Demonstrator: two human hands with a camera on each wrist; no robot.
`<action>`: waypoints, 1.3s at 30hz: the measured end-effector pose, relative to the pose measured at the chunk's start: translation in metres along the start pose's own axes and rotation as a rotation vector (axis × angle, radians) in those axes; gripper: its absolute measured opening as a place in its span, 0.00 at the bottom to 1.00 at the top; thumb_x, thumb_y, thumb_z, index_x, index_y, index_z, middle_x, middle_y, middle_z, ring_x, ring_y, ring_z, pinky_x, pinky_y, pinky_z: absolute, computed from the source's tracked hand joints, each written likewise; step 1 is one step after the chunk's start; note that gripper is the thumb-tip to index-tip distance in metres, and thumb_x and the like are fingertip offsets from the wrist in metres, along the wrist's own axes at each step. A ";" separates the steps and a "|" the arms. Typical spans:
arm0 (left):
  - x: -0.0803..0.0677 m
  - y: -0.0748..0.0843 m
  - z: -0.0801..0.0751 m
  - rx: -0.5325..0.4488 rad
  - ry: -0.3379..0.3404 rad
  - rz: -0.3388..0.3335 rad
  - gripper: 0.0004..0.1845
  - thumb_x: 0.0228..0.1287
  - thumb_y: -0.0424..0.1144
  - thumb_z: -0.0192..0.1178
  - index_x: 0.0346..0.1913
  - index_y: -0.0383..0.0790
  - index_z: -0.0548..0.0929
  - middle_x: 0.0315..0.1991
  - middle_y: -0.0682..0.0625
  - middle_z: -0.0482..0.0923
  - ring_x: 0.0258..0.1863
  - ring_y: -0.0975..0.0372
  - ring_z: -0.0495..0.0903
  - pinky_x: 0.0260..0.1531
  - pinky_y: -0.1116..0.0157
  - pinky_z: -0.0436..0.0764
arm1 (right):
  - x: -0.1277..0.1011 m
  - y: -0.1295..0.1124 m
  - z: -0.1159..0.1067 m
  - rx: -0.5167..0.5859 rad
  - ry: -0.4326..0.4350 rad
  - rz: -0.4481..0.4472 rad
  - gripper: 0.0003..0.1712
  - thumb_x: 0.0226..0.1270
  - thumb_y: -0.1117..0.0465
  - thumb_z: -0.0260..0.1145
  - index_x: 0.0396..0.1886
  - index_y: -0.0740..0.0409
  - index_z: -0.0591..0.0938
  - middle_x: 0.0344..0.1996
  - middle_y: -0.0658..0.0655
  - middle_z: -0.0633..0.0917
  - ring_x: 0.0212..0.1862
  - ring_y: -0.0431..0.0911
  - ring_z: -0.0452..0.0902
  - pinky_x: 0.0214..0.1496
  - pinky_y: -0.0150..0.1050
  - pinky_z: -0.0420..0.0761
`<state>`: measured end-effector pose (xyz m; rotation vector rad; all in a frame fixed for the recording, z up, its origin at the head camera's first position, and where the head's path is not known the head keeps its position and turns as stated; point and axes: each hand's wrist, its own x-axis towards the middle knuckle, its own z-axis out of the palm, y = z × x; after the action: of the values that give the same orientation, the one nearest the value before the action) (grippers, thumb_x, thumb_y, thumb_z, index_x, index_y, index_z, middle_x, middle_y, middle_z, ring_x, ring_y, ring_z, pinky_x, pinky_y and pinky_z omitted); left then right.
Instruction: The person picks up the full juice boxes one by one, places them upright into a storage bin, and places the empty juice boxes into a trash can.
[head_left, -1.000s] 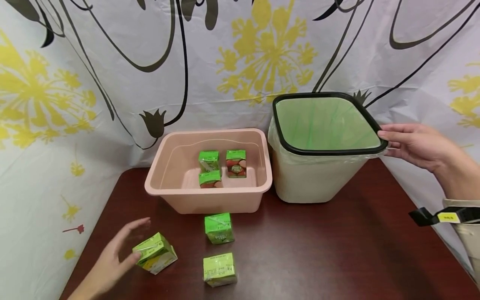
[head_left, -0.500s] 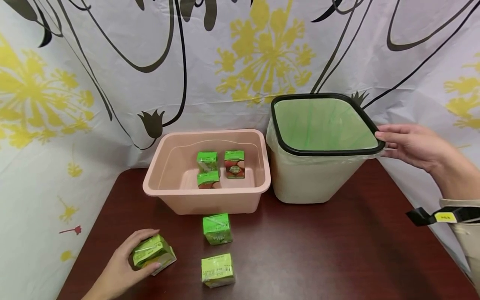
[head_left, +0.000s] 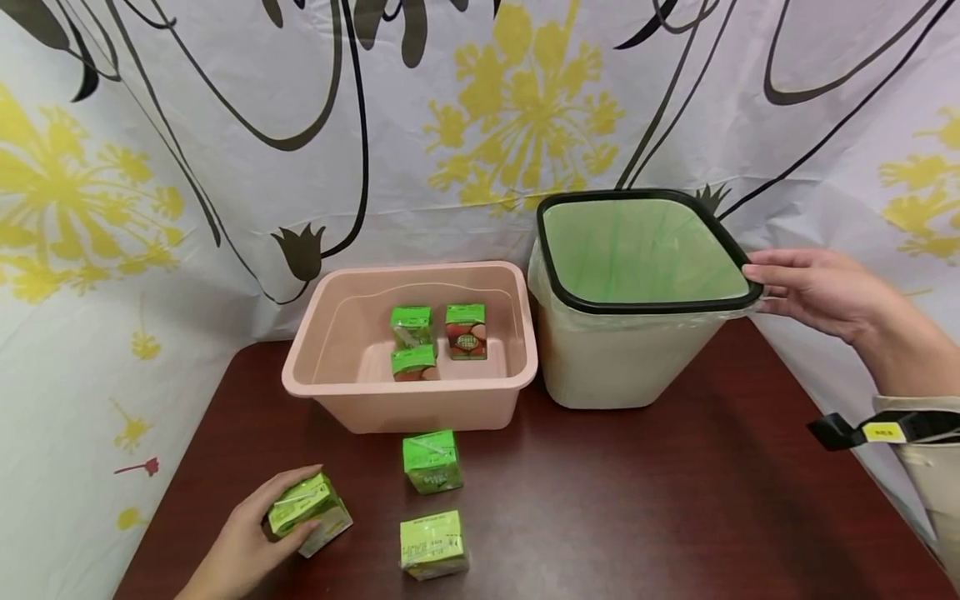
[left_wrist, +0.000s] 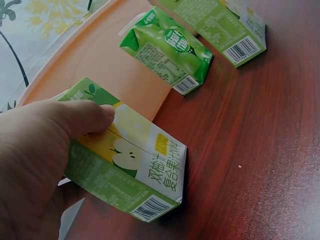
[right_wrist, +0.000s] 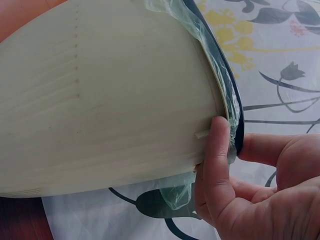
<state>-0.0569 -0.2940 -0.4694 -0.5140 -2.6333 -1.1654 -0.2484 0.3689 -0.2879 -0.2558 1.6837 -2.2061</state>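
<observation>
My left hand grips a juice box, thumb on its near side and fingers over the far side. In the left wrist view this juice box is green, yellow and white with a cut fruit printed on it. To its right on the table stand a bright green juice box and a yellow-green juice box. My right hand holds the black rim of a white trash can. The right wrist view has the right hand's thumb and fingers pinching the rim over the green liner bag.
A pink plastic basin stands at the back, left of the trash can, with 3 juice boxes inside. The dark red table meets a white patterned cloth behind and at the sides.
My left hand has moved right and closed its fingers around the leftmost juice box. My right hand stays on the trash can's rim. The whole view has shifted slightly.
</observation>
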 end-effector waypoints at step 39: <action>0.185 0.141 -0.066 -0.045 -0.158 0.345 0.35 0.54 0.24 0.75 0.66 0.41 0.79 0.45 0.48 0.80 0.32 0.62 0.78 0.25 0.68 0.81 | 0.002 -0.001 -0.003 -0.019 0.024 0.027 0.20 0.80 0.74 0.47 0.46 0.63 0.87 0.40 0.58 0.89 0.39 0.46 0.87 0.41 0.38 0.86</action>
<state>-0.1662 -0.2131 -0.2693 -1.0595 -2.5078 -1.1136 -0.2511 0.3711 -0.2881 -0.2105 1.7113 -2.1832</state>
